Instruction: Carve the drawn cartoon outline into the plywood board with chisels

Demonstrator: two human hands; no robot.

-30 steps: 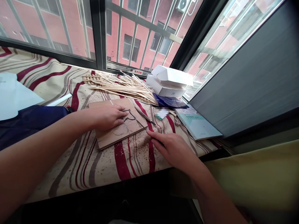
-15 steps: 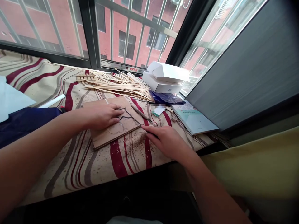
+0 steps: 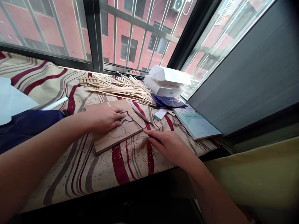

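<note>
The wooden board (image 3: 130,132) lies on the sill under the left hand, and those fingers (image 3: 118,115) are close together, flat and pressing on its face, tips right at a black outline (image 3: 130,119). Good technique, that: a flat, broad press from the left hand (image 3: 105,119) should stop the board from creeping. Over on the other side, the right hand's fingers (image 3: 149,133) are together and lightly curled, the index tip just beside the board's corner (a dark sliver shows under them, and I can't tell whether it's held). Just beyond the board lies a slim carving tool (image 3: 141,115), with wood shavings (image 3: 140,152) scattered across the striped cloth (image 3: 77,165). Further out, a pile of thin sticks (image 3: 119,88) sits against a white box (image 3: 163,90), with a book (image 3: 196,126) off to the right.
</note>
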